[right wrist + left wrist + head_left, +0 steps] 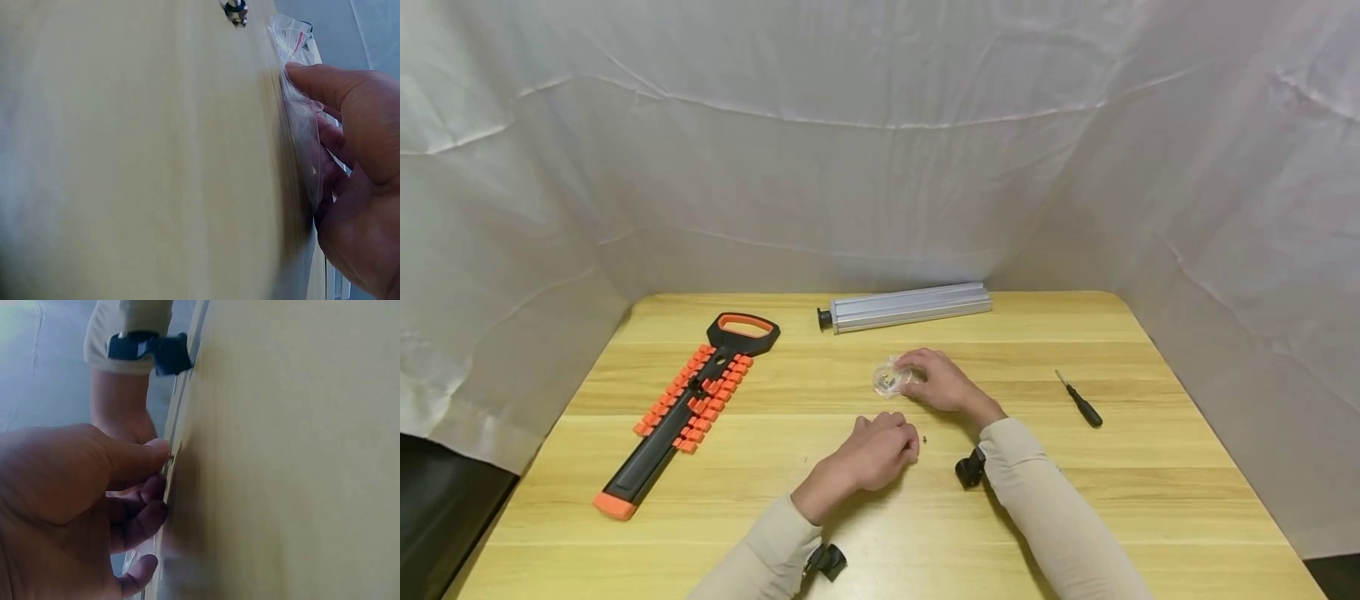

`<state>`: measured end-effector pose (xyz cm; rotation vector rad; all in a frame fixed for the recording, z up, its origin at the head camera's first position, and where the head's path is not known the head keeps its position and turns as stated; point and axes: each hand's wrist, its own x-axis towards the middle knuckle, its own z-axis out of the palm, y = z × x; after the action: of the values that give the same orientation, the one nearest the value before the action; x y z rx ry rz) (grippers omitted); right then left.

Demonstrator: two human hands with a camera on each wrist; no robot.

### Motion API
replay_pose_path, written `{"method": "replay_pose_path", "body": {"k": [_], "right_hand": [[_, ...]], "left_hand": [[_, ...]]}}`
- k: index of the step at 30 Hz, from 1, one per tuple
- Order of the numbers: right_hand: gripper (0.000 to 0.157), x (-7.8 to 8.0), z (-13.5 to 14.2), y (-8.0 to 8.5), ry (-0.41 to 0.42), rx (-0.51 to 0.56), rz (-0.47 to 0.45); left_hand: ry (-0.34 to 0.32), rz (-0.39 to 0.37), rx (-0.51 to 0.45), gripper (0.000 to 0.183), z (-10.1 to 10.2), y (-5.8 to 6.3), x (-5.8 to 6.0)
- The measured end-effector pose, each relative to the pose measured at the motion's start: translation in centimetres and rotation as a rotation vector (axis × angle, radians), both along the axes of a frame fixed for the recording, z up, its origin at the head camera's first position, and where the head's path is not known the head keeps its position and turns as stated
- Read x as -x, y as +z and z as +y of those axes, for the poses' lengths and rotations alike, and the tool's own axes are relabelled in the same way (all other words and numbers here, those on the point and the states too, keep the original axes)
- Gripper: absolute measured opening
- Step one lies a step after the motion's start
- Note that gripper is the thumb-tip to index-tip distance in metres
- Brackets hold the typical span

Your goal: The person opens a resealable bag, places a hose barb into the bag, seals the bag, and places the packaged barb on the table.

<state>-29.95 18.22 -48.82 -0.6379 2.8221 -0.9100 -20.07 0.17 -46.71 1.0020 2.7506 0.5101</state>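
A clear plastic zip bag [887, 380] with small dark parts inside lies on the wooden table. My right hand [942, 382] holds the bag's right side, thumb [306, 76] on the plastic and the other fingers bent behind it. Closer to me, my left hand [880, 450] is low over the table with its fingers loosely bent. In the left wrist view a gap shows between the thumb [150, 455] and the forefinger. A tiny metal part [924, 439] sits on the wood just right of the left hand; its shiny and dark ends show in the right wrist view.
At the left lies a black rack with orange clips [677, 408] and a loop handle. A silver aluminium profile [913, 308] with a black knob lies along the back edge. To the right is a black-handled screwdriver [1084, 408]. Grey cloth [850, 183] surrounds the table.
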Motion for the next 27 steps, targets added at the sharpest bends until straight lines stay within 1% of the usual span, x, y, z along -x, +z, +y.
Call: {"method": "replay_pose_path", "body": {"k": [5,9,12,18,21,27], "right_hand": [[0.043,0.0,0.1,0.0,-0.004,0.004,-0.006],[0.043,0.1,0.1,-0.1,0.002,0.006,-0.003],[0.044,0.1,0.2,-0.2,0.004,0.007,-0.001],[0.043,0.0,0.2,-0.4,-0.008,0.014,-0.007],[0.043,-0.1,0.1,-0.5,-0.008,0.011,-0.003],[0.042,0.0,0.0,-0.4,0.0,-0.004,0.007]], "left_hand": [[0.068,0.006,-0.088,0.01,-0.9,0.5,1.1],[0.128,-0.025,-0.175,0.01,-1.6,1.0,2.0],[0.168,-0.04,-0.216,0.011,-2.0,1.3,2.7],[0.244,-0.049,-0.233,0.012,-2.3,0.9,4.1],[0.266,-0.047,-0.24,0.012,-2.5,0.6,4.9],[0.296,-0.034,-0.248,0.012,-2.6,0.5,6.4]]}}
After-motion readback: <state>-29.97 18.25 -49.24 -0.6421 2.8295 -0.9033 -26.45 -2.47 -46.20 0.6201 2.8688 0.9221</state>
